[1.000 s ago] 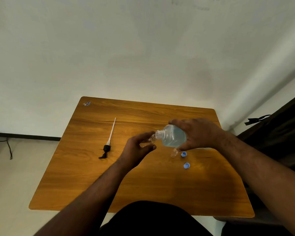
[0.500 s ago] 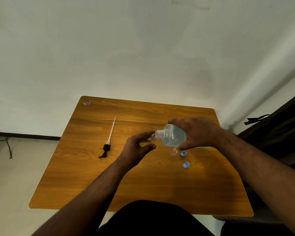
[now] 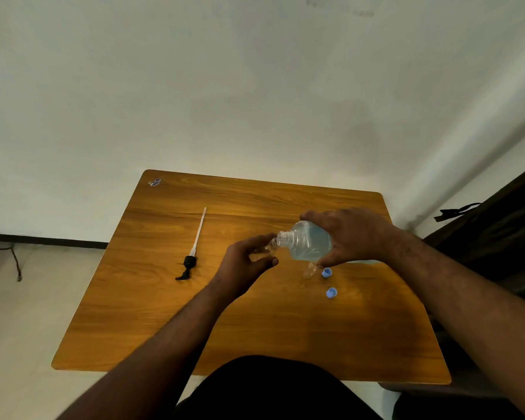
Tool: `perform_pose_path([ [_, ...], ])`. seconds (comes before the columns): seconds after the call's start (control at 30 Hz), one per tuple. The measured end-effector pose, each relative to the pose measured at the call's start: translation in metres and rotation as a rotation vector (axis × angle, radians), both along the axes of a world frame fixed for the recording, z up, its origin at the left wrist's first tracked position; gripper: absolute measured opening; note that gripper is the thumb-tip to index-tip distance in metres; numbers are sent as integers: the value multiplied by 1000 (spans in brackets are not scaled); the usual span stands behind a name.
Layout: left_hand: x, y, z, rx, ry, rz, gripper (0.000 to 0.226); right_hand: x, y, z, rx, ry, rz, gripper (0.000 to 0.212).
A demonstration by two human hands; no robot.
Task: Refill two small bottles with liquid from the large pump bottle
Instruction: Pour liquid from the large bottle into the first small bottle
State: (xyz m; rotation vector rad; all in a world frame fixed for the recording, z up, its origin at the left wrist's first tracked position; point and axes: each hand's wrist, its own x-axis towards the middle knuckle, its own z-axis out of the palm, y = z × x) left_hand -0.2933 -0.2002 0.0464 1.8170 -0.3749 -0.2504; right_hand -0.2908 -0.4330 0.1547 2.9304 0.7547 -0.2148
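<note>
- Big bottle (image 3: pixel 308 245) was gripped by R hand (image 3: pixel 350 236), tipped, mouth at small bottle (image 3: pixel 270 248).
- Small bottle was pinched in L hand (image 3: pixel 246 268).
- 2nd small bottle (image 3: pixel 309 271) & caps (image 3: pixel 327 272) were left on table (image 3: pixel 255 328).

- I am viewing a plain indoor room, of a home or a small office; I cannot tell which.
- A bare off-white wall (image 3: pixel 255 86) is filling the background.
- A small wood-grain table (image 3: pixel 255 328) is standing against it.
- A pale tiled floor (image 3: pixel 19 313) and a dark skirting strip (image 3: pixel 43 240) are showing at left.
- Dark furniture (image 3: pixel 503 237) is standing at right.
</note>
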Motion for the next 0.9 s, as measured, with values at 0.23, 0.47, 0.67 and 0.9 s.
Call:
perform_pose_path([
  [0.23,0,-1,-2,22,-21,1,53,0,0,-1,-6,14,-3,95],
  [0.47,1,-1,-2,4,3,4,53,0,1,0,-16,16,-1,94],
  [0.67,2,-1,-5,5,-4,-1,52,0,1,0,-23,13,3,93],
  [0.9,2,-1,-6,-11,0,2,52,-1,1,0,-31,14,11,92],
])
